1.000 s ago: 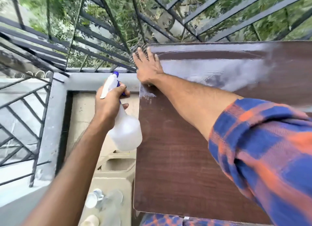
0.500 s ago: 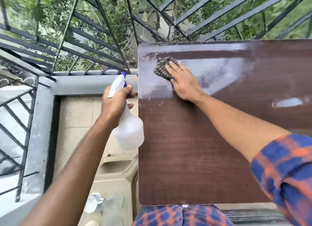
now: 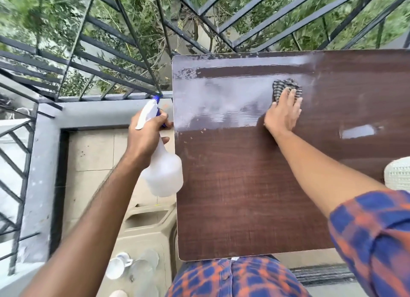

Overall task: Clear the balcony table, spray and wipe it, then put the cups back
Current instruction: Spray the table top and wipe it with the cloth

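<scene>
Wiping is in hand: right hand (image 3: 282, 112) presses the cloth (image 3: 286, 87) flat near the table (image 3: 244, 197) far edge, beside the wet sheen. Left hand (image 3: 147, 135) grips the spray bottle (image 3: 163, 174) off the left edge. Cups (image 3: 119, 266), blurred, seemingly wait below. Next: sweep toward the dry near half.

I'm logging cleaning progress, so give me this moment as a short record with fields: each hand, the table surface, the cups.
left hand: holds spray bottle beside the table's left edge
right hand: presses checked cloth flat on table
table: far-left part wet and streaked, near part dry
cups: off the table, low on the left
</scene>
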A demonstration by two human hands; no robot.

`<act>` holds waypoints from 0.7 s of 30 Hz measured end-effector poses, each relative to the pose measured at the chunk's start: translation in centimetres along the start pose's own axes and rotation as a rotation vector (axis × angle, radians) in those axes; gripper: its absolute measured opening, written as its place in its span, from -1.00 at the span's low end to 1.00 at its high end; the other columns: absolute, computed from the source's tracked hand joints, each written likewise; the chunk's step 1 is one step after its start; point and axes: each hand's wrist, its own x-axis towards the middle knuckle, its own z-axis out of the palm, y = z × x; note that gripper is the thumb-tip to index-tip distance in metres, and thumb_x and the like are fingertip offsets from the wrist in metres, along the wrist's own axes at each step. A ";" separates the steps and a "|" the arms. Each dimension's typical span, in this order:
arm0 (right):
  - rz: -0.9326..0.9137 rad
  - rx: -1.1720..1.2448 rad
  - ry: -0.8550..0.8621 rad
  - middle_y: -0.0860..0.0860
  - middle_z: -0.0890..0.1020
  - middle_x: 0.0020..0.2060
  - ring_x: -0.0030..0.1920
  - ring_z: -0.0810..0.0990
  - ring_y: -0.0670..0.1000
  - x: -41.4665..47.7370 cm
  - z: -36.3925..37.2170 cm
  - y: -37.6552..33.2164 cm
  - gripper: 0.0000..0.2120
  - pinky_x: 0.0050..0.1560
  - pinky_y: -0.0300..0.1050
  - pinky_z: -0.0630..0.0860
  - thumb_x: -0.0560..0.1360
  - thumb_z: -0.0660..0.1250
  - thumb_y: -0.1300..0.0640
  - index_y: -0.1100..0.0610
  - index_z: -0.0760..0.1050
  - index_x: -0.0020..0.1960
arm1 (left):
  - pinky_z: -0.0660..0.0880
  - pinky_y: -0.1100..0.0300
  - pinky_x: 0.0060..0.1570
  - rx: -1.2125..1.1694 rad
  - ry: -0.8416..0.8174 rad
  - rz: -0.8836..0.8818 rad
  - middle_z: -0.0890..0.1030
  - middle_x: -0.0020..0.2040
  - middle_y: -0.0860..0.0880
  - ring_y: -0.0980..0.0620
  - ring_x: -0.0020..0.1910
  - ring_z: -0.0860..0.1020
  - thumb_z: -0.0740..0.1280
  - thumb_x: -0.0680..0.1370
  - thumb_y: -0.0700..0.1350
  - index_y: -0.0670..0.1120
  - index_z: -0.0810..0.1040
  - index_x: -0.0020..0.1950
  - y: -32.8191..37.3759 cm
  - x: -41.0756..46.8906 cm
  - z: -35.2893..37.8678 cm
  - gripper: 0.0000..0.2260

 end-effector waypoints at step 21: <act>-1.081 -0.128 -0.435 -0.07 0.15 0.61 0.61 0.07 0.09 -13.8 2.2 0.1 -0.41 0.55 0.12 0.05 0.62 0.23 0.15 -0.01 0.17 0.61 | 0.47 0.21 -0.30 -0.052 0.046 -0.027 0.58 -0.23 -0.04 0.02 -0.15 0.60 0.31 0.58 -0.16 -0.05 0.50 -0.04 -2.4 -2.9 -3.1 -0.98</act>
